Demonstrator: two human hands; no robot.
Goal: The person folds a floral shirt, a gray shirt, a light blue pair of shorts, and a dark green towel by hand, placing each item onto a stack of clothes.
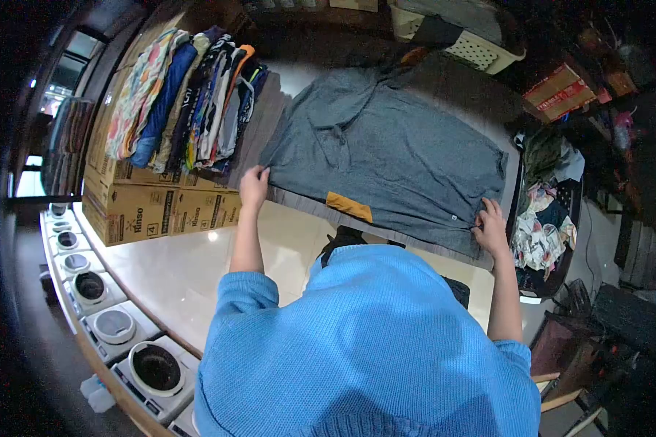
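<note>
A grey garment with a mustard patch at its near edge lies spread on the dark table. Its cloth is wrinkled, with a short placket-like opening on the left part. My left hand is closed in a pinch on the garment's near left corner. On the other side, my right hand pinches the cloth close to the near right corner, where creases gather under the fingers.
Several folded clothes stand in a row on cardboard boxes at the left. A dark basket of crumpled laundry is at the right. Beyond the table sits a cream basket. Washing machines line the lower left.
</note>
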